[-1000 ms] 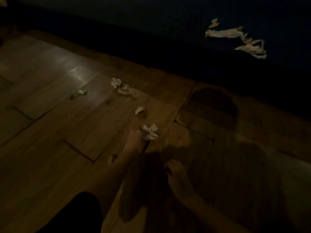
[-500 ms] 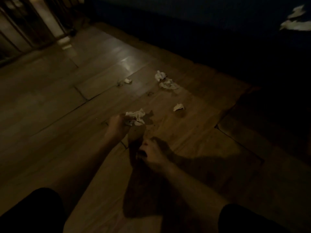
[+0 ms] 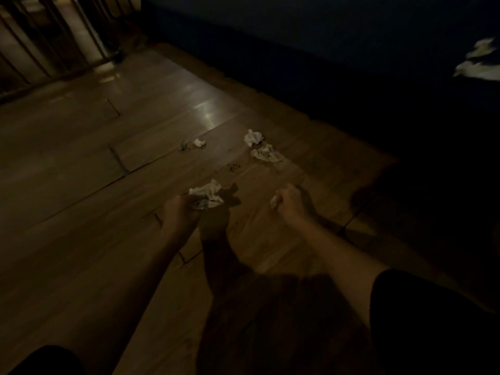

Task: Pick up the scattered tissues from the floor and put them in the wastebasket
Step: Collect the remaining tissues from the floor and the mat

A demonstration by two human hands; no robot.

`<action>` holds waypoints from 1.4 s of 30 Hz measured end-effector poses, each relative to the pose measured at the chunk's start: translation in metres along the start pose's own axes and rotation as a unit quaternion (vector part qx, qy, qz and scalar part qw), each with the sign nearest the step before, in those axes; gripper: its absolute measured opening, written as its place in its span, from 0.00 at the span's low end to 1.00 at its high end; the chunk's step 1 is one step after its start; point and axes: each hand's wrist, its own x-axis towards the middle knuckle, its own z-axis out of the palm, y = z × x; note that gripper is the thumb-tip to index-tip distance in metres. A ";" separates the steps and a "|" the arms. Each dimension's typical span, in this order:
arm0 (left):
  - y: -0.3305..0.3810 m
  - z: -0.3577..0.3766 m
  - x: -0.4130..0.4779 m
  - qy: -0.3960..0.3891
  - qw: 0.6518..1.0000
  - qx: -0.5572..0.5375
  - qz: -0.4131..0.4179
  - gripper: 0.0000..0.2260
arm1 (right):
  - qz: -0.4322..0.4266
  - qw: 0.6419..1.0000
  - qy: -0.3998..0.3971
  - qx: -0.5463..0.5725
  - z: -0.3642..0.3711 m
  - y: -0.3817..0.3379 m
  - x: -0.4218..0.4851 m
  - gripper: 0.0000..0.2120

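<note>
**While both hands hover low over the floor, left one holds a tissue wad**

Left hand (image 3: pixel 180 212), centre of frame, is curled into a fist around a crumpled white tissue wad (image 3: pixel 207 197); most of the wad sticks out past the fingers toward the upper right. Right hand (image 3: pixel 290 203), just right of centre, is also curled closed. A pale bit shows at its left edge by the fingertips; too dim to tell if that's tissue or skin.

Loose tissues on the wooden floor (image 3: pixel 81 163), above the hands in frame:
- crumpled white tissue (image 3: pixel 253 137), upper centre
- flatter tissue (image 3: pixel 266 153) just below-right of it, nearly touching
- small scrap (image 3: pixel 199 142) to the left of those, with a darker bit (image 3: pixel 185 145) just beside it

Small dark specks (image 3: pixel 234 166) on the floor between the hands and the tissue pair.

White blurred material (image 3: pixel 480 63) at the right edge, upper part of frame, lies on a dark surface; can't tell what it is. Vertical bars (image 3: pixel 40 39) in the upper left corner. Dark clothing at both bottom corners. Wastebasket not visible.
</note>
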 end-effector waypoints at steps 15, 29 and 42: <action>0.057 -0.101 0.108 -0.014 0.995 -0.103 0.008 0.09 | -0.088 0.972 -0.203 -0.076 -0.197 -0.084 0.072 0.06; 0.085 0.033 0.237 -0.012 0.992 -0.122 -0.042 0.11 | -0.099 0.980 -0.162 0.062 -0.040 -0.025 0.193 0.21; 0.078 0.131 0.266 -0.105 0.991 -0.076 -0.041 0.19 | -0.073 0.988 -0.063 0.117 -0.003 0.010 0.228 0.05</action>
